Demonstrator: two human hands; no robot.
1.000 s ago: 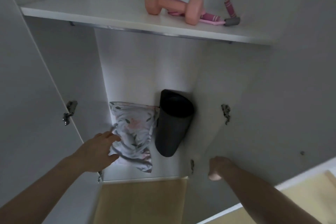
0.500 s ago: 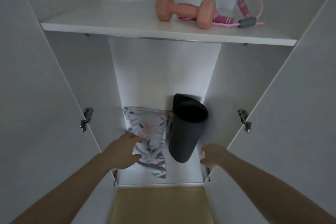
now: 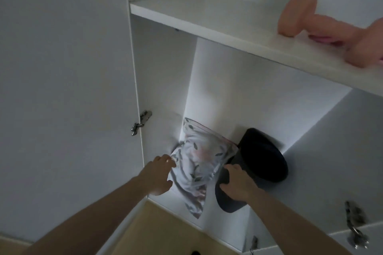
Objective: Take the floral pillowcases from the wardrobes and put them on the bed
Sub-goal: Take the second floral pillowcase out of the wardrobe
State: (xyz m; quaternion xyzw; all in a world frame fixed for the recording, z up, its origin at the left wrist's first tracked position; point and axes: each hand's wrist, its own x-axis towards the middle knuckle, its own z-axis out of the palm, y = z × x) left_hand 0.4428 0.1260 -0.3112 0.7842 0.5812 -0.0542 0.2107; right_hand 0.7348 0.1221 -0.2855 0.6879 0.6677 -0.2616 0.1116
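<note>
While left hand (image 3: 158, 176) touches crumpled floral pillowcase (image 3: 196, 163) | right hand (image 3: 238, 185) grips rolled mat (image 3: 261, 163)

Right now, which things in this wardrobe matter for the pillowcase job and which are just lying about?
For the job: floral pillowcase, left hand touching it, right hand on the dark rolled mat.

Just lying about: dark rolled mat, pink dumbbell on the shelf.
</note>
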